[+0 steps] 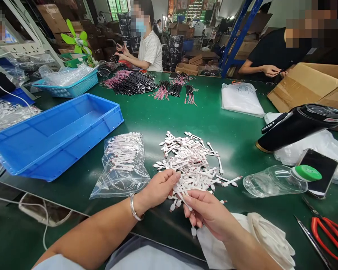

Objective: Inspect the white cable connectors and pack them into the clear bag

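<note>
Green worktop point(231, 112): blue plastic tray point(53, 146), loose white leads point(186, 157); left hand point(157, 189), right hand point(208, 213), both grips clenched on leads; cardboard cartons point(187, 68) beyond.

Far beyond the right hand point(207, 213), a green-topped workbench point(202, 112) stretches to a blue steel rack point(236, 37) standing at its far edge, ahead and to the right. Brown cardboard cartons point(187, 69) sit behind the bench, with more point(53, 18) stacked further left. In the distance, a bright window point(115, 9) opens beside a pale wall point(159, 9).
</note>
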`<move>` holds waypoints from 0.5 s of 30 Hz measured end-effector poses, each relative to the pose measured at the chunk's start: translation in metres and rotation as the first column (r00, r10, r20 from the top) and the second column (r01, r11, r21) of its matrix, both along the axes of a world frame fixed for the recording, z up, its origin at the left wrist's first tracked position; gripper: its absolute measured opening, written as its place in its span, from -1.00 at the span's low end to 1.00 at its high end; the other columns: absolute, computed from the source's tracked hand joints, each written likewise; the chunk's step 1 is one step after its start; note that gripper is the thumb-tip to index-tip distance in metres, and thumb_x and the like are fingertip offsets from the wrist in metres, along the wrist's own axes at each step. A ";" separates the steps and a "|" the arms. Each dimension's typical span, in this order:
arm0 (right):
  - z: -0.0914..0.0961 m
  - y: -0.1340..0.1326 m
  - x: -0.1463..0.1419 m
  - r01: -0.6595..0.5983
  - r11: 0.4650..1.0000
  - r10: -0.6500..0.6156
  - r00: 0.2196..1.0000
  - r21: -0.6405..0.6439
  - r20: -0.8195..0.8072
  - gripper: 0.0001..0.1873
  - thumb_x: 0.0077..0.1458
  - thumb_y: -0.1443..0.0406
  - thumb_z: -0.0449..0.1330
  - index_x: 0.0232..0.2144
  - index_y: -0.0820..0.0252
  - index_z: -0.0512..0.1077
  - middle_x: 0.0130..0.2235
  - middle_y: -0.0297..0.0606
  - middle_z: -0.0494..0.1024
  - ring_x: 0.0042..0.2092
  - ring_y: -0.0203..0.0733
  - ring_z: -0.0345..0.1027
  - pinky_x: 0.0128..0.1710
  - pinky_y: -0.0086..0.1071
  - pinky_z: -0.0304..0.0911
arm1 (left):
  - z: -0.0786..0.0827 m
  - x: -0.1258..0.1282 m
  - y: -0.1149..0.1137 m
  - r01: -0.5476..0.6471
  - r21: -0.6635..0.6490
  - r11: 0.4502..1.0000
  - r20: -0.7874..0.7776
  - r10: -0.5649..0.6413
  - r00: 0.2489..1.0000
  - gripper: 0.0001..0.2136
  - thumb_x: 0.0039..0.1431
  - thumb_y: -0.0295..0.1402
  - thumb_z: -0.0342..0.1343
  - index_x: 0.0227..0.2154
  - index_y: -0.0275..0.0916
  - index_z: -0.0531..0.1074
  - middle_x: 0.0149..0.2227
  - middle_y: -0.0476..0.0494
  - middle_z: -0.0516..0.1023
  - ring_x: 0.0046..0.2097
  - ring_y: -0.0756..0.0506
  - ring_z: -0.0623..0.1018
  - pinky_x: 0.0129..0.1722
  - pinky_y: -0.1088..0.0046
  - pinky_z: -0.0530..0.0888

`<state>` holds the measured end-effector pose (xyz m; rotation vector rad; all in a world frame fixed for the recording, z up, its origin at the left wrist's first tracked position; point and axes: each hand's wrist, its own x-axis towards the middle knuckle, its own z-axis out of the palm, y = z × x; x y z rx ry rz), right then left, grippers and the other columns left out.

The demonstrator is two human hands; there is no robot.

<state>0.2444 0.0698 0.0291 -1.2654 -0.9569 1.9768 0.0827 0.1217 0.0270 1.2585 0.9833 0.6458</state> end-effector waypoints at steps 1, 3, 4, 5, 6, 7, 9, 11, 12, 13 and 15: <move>0.000 -0.001 0.000 -0.005 1.000 0.005 1.000 -0.003 -0.002 -0.59 -0.08 0.01 0.23 -0.59 0.27 0.35 -0.61 -0.40 0.39 -0.67 -0.51 0.17 -0.74 -0.62 -0.05 | 0.001 0.000 0.000 -0.005 0.018 1.000 -0.001 0.005 1.000 -0.56 0.04 0.10 -0.03 -0.55 -0.24 0.23 -0.64 0.08 0.26 -0.59 0.08 0.25 -0.59 0.58 0.21; 0.001 -0.001 -0.001 -0.014 1.000 0.014 1.000 -0.003 -0.010 -0.59 -0.08 0.01 0.23 -0.59 0.27 0.35 -0.62 -0.40 0.39 -0.67 -0.51 0.17 -0.74 -0.62 -0.06 | 0.004 0.000 -0.001 -0.006 0.068 0.998 -0.023 0.007 1.000 -0.57 0.06 0.09 -0.04 -0.53 -0.24 0.25 -0.63 0.08 0.24 -0.58 0.08 0.23 -0.57 0.56 0.20; 0.001 -0.002 -0.002 -0.019 1.000 0.019 1.000 0.000 -0.014 -0.59 -0.08 0.01 0.23 -0.60 0.27 0.35 -0.62 -0.41 0.38 -0.67 -0.51 0.17 -0.74 -0.62 -0.06 | 0.005 0.000 -0.002 -0.003 0.093 0.996 -0.035 0.007 0.999 -0.57 0.07 0.08 -0.04 -0.53 -0.24 0.25 -0.62 0.08 0.24 -0.58 0.07 0.23 -0.57 0.55 0.19; 0.001 -0.002 -0.002 -0.023 1.000 0.023 1.000 0.002 -0.018 -0.59 -0.08 0.01 0.23 -0.60 0.27 0.35 -0.63 -0.41 0.38 -0.68 -0.51 0.17 -0.74 -0.62 -0.06 | 0.006 0.000 -0.002 -0.004 0.113 0.994 -0.043 0.009 0.999 -0.58 0.08 0.07 -0.05 -0.54 -0.24 0.25 -0.63 0.08 0.24 -0.58 0.07 0.22 -0.57 0.55 0.19; 0.001 -0.002 -0.003 -0.027 1.000 0.027 0.999 0.004 -0.022 -0.59 -0.07 0.02 0.23 -0.60 0.27 0.35 -0.63 -0.41 0.38 -0.68 -0.51 0.17 -0.74 -0.62 -0.06 | 0.006 0.000 -0.003 -0.011 0.128 0.992 -0.046 0.017 0.999 -0.58 0.09 0.06 -0.06 -0.54 -0.24 0.25 -0.63 0.09 0.22 -0.58 0.07 0.20 -0.57 0.54 0.17; 0.001 -0.003 -0.003 -0.029 1.000 0.030 0.999 0.008 -0.027 -0.59 -0.07 0.02 0.22 -0.60 0.27 0.35 -0.62 -0.41 0.38 -0.67 -0.51 0.17 -0.74 -0.62 -0.06 | 0.006 0.001 -0.004 -0.024 0.137 0.990 -0.044 0.030 0.999 -0.59 0.10 0.04 -0.05 -0.54 -0.24 0.25 -0.64 0.10 0.21 -0.58 0.07 0.19 -0.57 0.54 0.16; -0.001 -0.005 -0.004 -0.032 0.999 0.033 0.999 0.023 -0.034 -0.60 -0.05 0.02 0.21 -0.58 0.27 0.36 -0.61 -0.40 0.38 -0.67 -0.51 0.17 -0.73 -0.63 -0.06 | 0.006 0.002 -0.004 -0.059 0.141 0.988 -0.028 0.064 0.998 -0.62 0.10 0.02 -0.03 -0.52 -0.24 0.26 -0.63 0.11 0.19 -0.59 0.08 0.18 -0.58 0.54 0.14; -0.002 -0.006 -0.004 -0.040 0.998 0.042 0.999 0.047 -0.030 -0.59 -0.03 0.02 0.20 -0.57 0.27 0.36 -0.62 -0.40 0.38 -0.67 -0.51 0.18 -0.73 -0.62 -0.05 | 0.004 0.004 -0.005 -0.093 0.131 0.987 -0.006 0.094 0.996 -0.64 0.08 0.00 0.00 -0.50 -0.24 0.28 -0.63 0.11 0.19 -0.59 0.08 0.17 -0.57 0.54 0.13; -0.003 -0.007 -0.005 -0.049 0.997 0.051 0.998 0.059 -0.025 -0.59 -0.02 0.01 0.19 -0.58 0.27 0.36 -0.63 -0.41 0.37 -0.67 -0.50 0.18 -0.72 -0.62 -0.04 | 0.004 0.005 -0.005 -0.103 0.120 0.987 0.006 0.103 0.995 -0.65 0.08 -0.01 0.01 -0.49 -0.24 0.29 -0.63 0.11 0.19 -0.59 0.08 0.18 -0.57 0.54 0.13; -0.003 -0.008 -0.005 -0.056 0.996 0.058 0.998 0.068 -0.023 -0.58 -0.02 0.00 0.18 -0.59 0.26 0.36 -0.64 -0.40 0.37 -0.67 -0.50 0.18 -0.72 -0.62 -0.03 | 0.003 0.005 -0.005 -0.109 0.107 0.988 0.020 0.108 0.994 -0.66 0.07 -0.02 0.03 -0.49 -0.24 0.29 -0.64 0.12 0.20 -0.59 0.08 0.18 -0.57 0.54 0.14; -0.003 -0.008 -0.005 -0.069 0.995 0.071 0.997 0.077 -0.025 -0.55 -0.02 -0.03 0.16 -0.56 0.26 0.37 -0.62 -0.37 0.40 -0.65 -0.47 0.21 -0.70 -0.60 0.02 | 0.003 0.006 -0.005 -0.116 0.075 0.990 0.055 0.112 0.992 -0.66 0.06 -0.03 0.05 -0.50 -0.24 0.28 -0.65 0.12 0.21 -0.59 0.08 0.19 -0.56 0.55 0.14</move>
